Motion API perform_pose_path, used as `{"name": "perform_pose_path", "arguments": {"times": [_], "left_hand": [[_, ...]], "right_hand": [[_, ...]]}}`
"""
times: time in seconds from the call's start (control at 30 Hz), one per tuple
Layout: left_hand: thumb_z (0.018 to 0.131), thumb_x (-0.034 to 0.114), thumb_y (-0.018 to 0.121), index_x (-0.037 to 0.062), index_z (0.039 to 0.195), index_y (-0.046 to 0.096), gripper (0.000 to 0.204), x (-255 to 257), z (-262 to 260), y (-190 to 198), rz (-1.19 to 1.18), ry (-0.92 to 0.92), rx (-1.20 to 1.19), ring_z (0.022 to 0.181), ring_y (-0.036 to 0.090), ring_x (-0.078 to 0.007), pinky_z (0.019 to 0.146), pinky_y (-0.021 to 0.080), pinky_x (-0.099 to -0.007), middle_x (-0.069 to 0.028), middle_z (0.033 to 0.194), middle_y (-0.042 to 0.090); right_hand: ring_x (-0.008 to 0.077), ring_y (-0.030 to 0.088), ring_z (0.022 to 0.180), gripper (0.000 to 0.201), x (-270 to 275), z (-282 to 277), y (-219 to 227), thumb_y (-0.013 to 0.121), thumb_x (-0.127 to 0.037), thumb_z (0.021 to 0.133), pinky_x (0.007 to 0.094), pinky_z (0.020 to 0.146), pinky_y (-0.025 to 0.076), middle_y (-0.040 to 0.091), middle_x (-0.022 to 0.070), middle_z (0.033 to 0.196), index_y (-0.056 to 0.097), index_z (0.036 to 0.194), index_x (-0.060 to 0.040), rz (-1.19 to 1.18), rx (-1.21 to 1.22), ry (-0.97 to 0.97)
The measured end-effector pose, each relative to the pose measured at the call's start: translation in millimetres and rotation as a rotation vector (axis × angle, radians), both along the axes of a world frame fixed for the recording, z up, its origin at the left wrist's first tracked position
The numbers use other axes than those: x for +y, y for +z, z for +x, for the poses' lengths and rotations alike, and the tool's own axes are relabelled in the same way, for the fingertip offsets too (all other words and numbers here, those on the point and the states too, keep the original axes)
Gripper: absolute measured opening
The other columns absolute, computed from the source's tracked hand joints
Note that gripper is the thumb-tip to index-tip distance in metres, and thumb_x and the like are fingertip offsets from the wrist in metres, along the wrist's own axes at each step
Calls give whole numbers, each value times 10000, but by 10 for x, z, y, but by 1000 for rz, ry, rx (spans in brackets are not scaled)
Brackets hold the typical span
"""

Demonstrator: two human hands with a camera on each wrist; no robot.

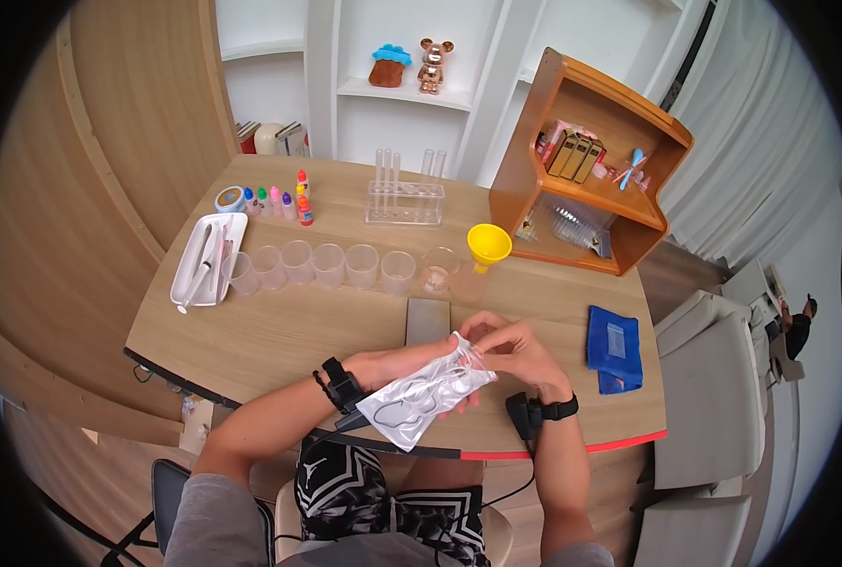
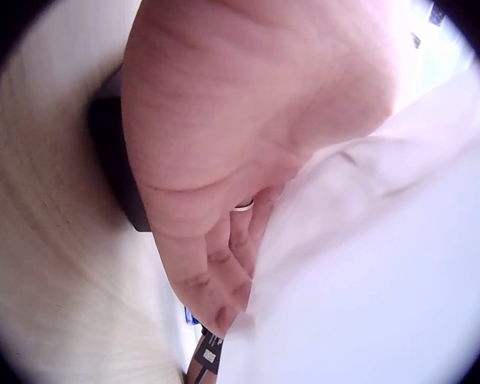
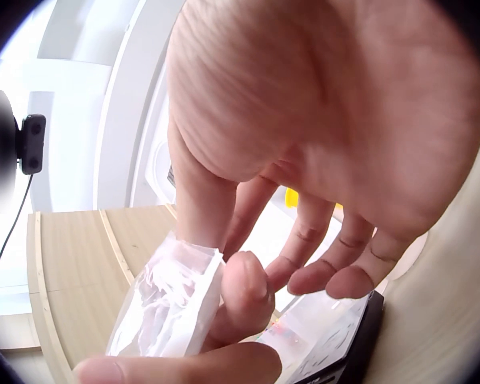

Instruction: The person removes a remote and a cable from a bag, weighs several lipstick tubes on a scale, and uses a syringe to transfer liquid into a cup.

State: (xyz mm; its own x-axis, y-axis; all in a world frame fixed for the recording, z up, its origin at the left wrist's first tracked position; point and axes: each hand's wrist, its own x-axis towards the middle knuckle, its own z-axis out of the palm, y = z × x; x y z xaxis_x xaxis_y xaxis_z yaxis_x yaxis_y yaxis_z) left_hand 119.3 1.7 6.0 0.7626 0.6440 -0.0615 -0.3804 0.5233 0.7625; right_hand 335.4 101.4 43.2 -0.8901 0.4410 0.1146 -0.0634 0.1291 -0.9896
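I had the white packet between the two hands, above the near edge of the worktop. The left hand gripped its side, and the right hand pinched its far end. The step seemed to be opening this packet; the next move called, I judged, for a steady left hold and a small pull from the right. Its content I could not make out. The grey flat box just beyond the hands was partly covered by them.
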Motion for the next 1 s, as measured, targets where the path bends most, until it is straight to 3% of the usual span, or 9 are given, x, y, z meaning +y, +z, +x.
{"name": "perform_pose_path", "arguments": {"times": [0.33, 0.43, 0.5, 0.7, 0.73, 0.8, 0.97, 1.0], "left_hand": [[988, 724, 246, 45, 1385, 535, 838, -6, 16, 37, -31, 38, 65, 960, 687, -231, 788, 596, -355, -165, 1159, 666], [1001, 713, 228, 44, 1379, 551, 833, -11, 6, 45, -28, 6, 105, 957, 686, -233, 794, 593, -360, -159, 1145, 670], [1013, 702, 215, 41, 1380, 550, 827, -46, 17, 24, -78, 9, 79, 945, 683, -233, 801, 589, -359, -155, 1136, 670], [1019, 695, 212, 35, 1356, 559, 818, -93, 55, 1, -87, -81, 104, 932, 666, -215, 809, 574, -343, -128, 1153, 652], [1051, 636, 290, 84, 1262, 570, 654, -117, 72, 46, -98, -59, 65, 854, 681, -197, 731, 582, -324, -107, 1060, 672], [1047, 643, 294, 82, 1248, 574, 658, -110, 75, 29, -83, -70, 84, 843, 680, -196, 721, 581, -322, -105, 1058, 671], [1041, 655, 293, 76, 1211, 586, 671, -98, 62, -20, -50, -43, 94, 822, 677, -189, 690, 580, -311, -101, 1051, 671], [1007, 698, 284, 54, 1236, 593, 750, -86, 39, -27, -46, -61, 101, 888, 670, -196, 747, 576, -321, -112, 1098, 661]], "right_hand": [[226, 592, 1145, 253, -45, -52, 20, 784, 14, 809, 371, 969, 484, 625, 130, 1287, 800, 1052, -52, 105, 29, -68], [244, 583, 1187, 237, -44, -47, 45, 772, 14, 824, 396, 981, 483, 592, 144, 1362, 797, 1055, -32, 131, -35, 7], [268, 567, 1233, 213, -75, -29, 90, 773, -20, 841, 411, 1012, 469, 554, 158, 1415, 792, 1053, -9, -37, -145, 74], [314, 517, 1329, 210, -104, -46, 94, 786, -101, 864, 436, 1091, 417, 521, 183, 1461, 793, 1054, -13, -42, -102, 257], [314, 517, 1329, 210, -108, -50, 92, 786, -101, 864, 436, 1091, 417, 521, 183, 1461, 793, 1054, -13, -43, -102, 257], [331, 497, 1358, 211, -122, -62, 80, 784, -114, 871, 450, 1105, 406, 510, 192, 1480, 796, 1067, -35, -8, -75, 316], [339, 490, 1366, 219, -135, -110, 10, 784, -131, 878, 458, 1110, 403, 506, 197, 1486, 798, 1084, -61, 20, -56, 299], [339, 486, 1370, 220, -137, -122, 12, 786, -133, 875, 460, 1112, 401, 508, 197, 1483, 799, 1085, -66, 52, -42, 285]]}}
